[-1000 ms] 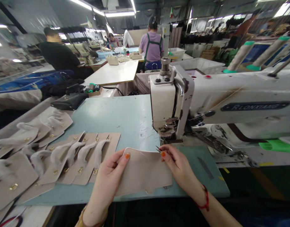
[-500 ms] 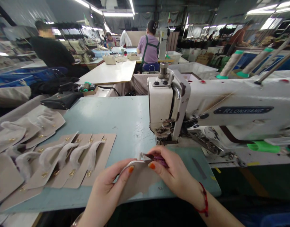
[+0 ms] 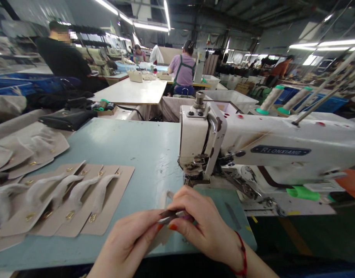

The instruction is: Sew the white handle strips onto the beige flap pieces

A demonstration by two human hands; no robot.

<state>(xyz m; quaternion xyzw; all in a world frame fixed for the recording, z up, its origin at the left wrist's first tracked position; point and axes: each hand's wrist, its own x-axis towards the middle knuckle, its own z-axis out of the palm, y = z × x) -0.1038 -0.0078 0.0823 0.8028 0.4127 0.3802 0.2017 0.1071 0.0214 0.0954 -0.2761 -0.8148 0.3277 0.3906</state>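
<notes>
My left hand [image 3: 128, 243] pinches a beige leather piece [image 3: 162, 234] at the table's near edge; most of the piece is hidden behind my hands. My right hand [image 3: 203, 226] is closed on small thread snips [image 3: 169, 215], whose dark blades point left at the piece's upper edge. Both hands sit just in front of the needle area of the white sewing machine [image 3: 200, 143].
Overlapping beige flaps with gold clasps [image 3: 78, 200] lie in rows to the left on the pale blue table [image 3: 131, 143]. A black pouch [image 3: 65, 119] rests at the far left corner. Thread cones [image 3: 270, 99] stand behind the machine. Other workers sit at tables further back.
The leather piece lay flat and spread between my hands; now it is bunched up and drawn toward me. My right hand has turned the snips onto its edge. The camera view has tilted up.
</notes>
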